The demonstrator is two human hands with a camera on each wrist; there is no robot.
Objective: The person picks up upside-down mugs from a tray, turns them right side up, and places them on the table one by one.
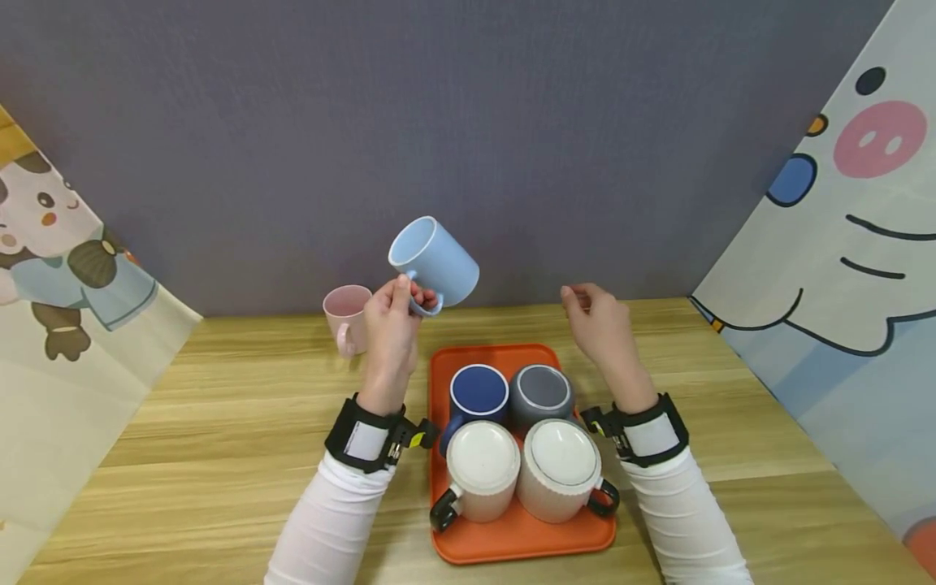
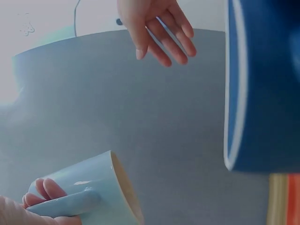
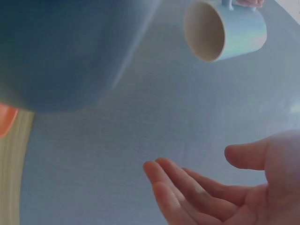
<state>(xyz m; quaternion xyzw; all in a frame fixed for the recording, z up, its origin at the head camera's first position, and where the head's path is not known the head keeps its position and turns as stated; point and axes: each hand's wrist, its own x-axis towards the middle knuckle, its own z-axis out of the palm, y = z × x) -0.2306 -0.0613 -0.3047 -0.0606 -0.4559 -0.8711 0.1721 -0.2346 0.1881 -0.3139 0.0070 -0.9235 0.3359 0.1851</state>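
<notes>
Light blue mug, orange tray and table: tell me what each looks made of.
Light blue mug: probably glazed ceramic; a glossy highlight shows in the left wrist view.
Orange tray: likely smooth plastic, evenly coloured with rounded corners.
Table: wood or wood-look laminate, satin; streaked grain shows, but which is unclear.

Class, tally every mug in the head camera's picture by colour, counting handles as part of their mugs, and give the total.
Light blue mug: 1
Pink mug: 1
Dark blue mug: 1
Grey mug: 1
White mugs: 2
Total: 6
</notes>
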